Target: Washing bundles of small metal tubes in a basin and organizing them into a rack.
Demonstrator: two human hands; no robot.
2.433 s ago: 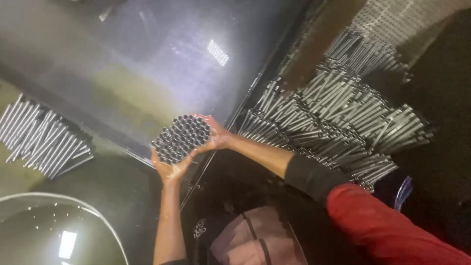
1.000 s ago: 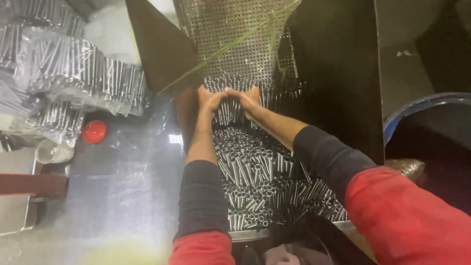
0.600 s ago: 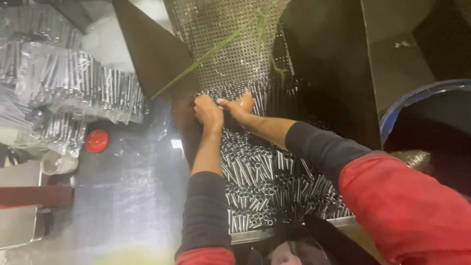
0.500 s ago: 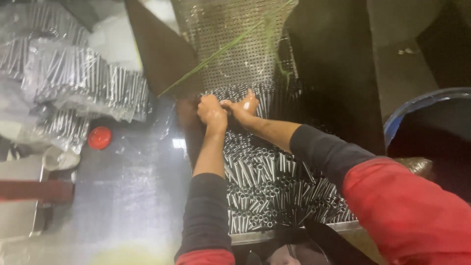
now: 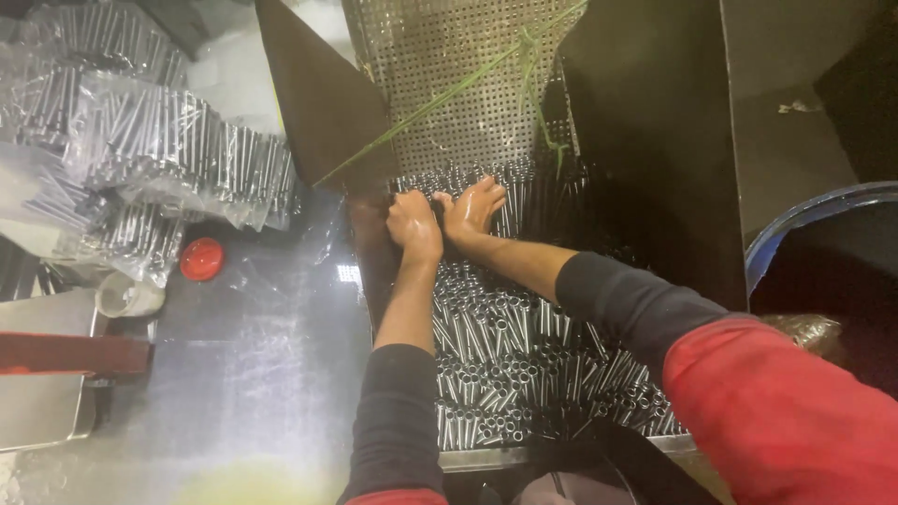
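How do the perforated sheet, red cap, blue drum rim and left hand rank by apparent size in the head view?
1. Perforated sheet, largest.
2. Blue drum rim; it is cut off by the frame, so its true extent is unsure.
3. Left hand.
4. Red cap, smallest, though only slightly smaller than the hand.

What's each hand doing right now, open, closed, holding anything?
Left hand: curled shut, on the metal tubes in the tray; what it grips cannot be told.
Right hand: open, fingers spread flat on the tubes.
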